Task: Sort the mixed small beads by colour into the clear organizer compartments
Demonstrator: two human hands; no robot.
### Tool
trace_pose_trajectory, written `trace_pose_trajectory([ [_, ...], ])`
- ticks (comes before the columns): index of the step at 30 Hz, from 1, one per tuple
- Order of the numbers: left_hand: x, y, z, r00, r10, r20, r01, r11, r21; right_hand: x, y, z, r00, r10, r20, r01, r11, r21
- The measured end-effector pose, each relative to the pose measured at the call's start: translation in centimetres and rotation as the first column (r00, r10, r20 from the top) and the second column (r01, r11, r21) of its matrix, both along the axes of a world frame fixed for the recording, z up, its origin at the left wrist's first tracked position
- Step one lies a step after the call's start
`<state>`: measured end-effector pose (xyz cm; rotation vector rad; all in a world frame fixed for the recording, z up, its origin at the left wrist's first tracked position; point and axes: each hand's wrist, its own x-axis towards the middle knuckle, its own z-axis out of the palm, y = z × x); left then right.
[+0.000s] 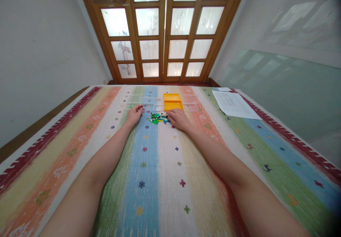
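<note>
Presently, you are curling your right hand (pixel 179 119) at the right edge of the small coloured pieces (pixel 157 119), which are lying heaped on the tabletop (pixel 165 155), just nearer you than the yellow tray (pixel 172 97). Your left hand (pixel 135 115) is bending its fingers by the clear tray (pixel 147 99); whether either hand is gripping a piece, you cannot tell from this view.

Home: striped tablecloth (pixel 167 173), glazed doors (pixel 161 38)
</note>
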<state>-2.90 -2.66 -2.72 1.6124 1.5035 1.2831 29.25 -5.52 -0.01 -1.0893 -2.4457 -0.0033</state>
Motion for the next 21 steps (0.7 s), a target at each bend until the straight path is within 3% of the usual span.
trace_pose_trajectory([
  [5, 0.6, -1.0, 0.6, 0.978, -0.003, -0.208, 0.009, 1.000, 0.030, -0.3, 0.2, -0.4, 0.998, 0.041, 0.038, -0.040, 0.999, -0.018],
  [10, 1.5, -2.1, 1.5, 0.903, -0.044, -0.428, 0.090, 0.992, 0.088, -0.3, 0.3, -0.4, 0.997, 0.040, 0.061, -0.039, 0.999, -0.012],
  [21, 1.8, -2.6, 2.1, 0.876, -0.077, -0.475, 0.134, 0.987, 0.086, -0.4, 0.2, -0.5, 0.999, 0.037, 0.021, -0.037, 0.999, 0.014],
])
